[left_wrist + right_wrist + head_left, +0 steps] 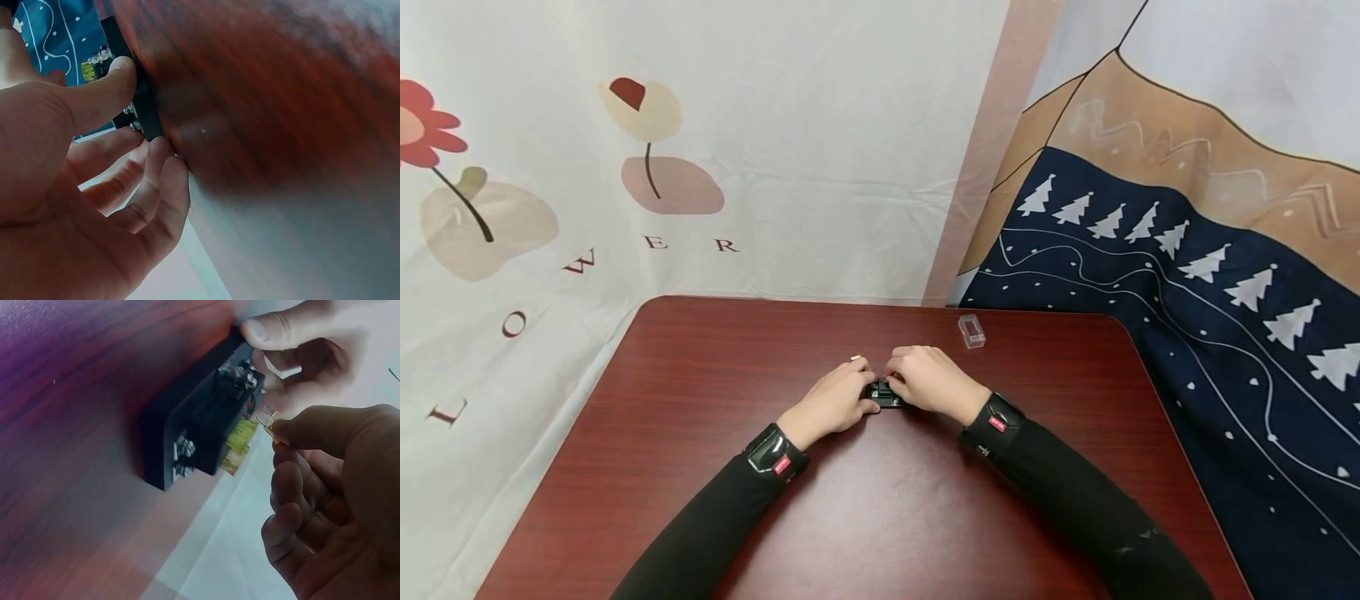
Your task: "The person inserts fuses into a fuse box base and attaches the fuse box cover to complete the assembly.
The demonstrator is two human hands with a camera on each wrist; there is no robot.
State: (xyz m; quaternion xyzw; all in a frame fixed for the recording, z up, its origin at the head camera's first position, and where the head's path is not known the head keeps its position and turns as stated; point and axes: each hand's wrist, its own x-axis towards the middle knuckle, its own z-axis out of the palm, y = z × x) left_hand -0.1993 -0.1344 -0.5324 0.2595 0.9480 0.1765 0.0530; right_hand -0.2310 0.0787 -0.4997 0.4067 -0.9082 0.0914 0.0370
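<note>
A black fuse block (886, 395) with metal screw terminals lies on the table between both hands. My left hand (835, 400) grips its left end, thumb on the near side and fingertips at the far edge. In the right wrist view, a yellow blade fuse (242, 435) and an amber blade fuse (233, 462) sit side by side in the block. My right hand (932, 379) pinches another amber blade fuse (273, 430) between thumb and index finger. Its two metal prongs point toward the block, close beside the seated fuses.
A clear plastic case (972, 331) lies near the table's far edge, right of the hands. A small yellow piece (855, 357) shows just beyond the left fingers. Printed curtains (820, 150) hang behind the reddish-brown table (700, 358).
</note>
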